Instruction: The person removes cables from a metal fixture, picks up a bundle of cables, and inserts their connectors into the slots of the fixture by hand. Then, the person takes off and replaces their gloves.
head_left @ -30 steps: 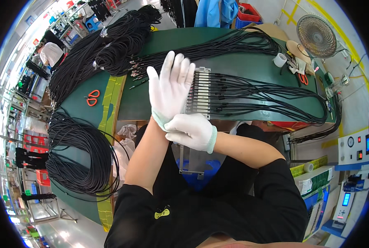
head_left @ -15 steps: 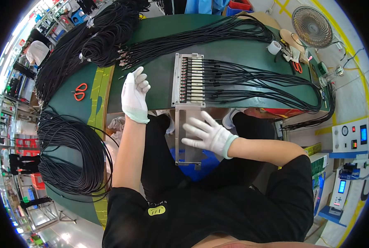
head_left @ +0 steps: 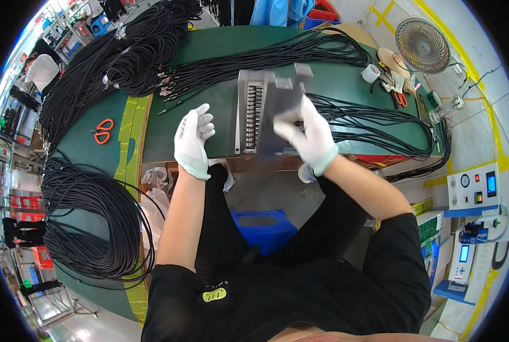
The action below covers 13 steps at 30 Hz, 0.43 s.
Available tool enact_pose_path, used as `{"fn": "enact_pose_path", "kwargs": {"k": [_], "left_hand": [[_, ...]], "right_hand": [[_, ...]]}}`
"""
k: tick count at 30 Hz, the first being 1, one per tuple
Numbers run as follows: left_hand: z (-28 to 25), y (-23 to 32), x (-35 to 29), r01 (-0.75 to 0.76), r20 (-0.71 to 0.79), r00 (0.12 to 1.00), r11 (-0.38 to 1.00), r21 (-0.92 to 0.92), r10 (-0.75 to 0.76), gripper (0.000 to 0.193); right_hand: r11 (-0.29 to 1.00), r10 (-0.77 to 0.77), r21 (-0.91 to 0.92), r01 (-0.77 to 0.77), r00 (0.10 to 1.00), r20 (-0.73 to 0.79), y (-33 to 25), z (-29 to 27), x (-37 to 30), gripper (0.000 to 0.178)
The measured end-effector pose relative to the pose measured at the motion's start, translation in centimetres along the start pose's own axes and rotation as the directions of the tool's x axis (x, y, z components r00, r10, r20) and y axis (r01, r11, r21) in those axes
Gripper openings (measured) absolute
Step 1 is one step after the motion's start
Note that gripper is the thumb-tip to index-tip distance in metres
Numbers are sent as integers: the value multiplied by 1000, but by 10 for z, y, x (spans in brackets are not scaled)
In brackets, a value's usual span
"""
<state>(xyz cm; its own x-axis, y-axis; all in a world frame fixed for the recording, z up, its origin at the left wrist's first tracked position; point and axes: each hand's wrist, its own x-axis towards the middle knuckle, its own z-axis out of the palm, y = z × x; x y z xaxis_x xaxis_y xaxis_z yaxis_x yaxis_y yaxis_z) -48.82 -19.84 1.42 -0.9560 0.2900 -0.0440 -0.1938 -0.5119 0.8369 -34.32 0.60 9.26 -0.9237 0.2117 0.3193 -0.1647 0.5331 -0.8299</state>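
Note:
On the table's front part lies a metal fixture (head_left: 243, 114) with a row of small connectors (head_left: 254, 117) set in its slots. Over its right side stands a transparent, greyish cover plate (head_left: 280, 102), blurred by motion. My right hand (head_left: 311, 139), in a white glove, is closed on the plate's right side; its fingertips are smeared. Black cables (head_left: 374, 117) run out to the right from beneath the plate. My left hand (head_left: 193, 139), also gloved in white, hovers left of the fixture, fingers loosely bent and nothing in them.
Bundles of black cables (head_left: 94, 222) lie at the left, more (head_left: 266, 57) along the back. Orange-handled scissors (head_left: 103, 131) rest on the green table (head_left: 86, 162). At the right are a tape roll (head_left: 370, 73) and a fan (head_left: 422, 44). A blue stool (head_left: 266, 228) is below.
The transparent plate that hung below the table's front edge has swung up onto the fixture. My right hand has moved up with it and closed. My left hand has dropped slightly.

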Motion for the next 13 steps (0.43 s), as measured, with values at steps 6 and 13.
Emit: {"fn": "enact_pose_path", "kwargs": {"k": [6,13], "left_hand": [[-8,-9,3,31,68,997,999,-11,-30,30],[1,-6,-1,28,87,996,999,-37,-25,32]], "right_hand": [[885,218,-426,-186,975,27,87,-4,58,48],[946,118,-306,-107,993,18,73,-29,17,35]]}}
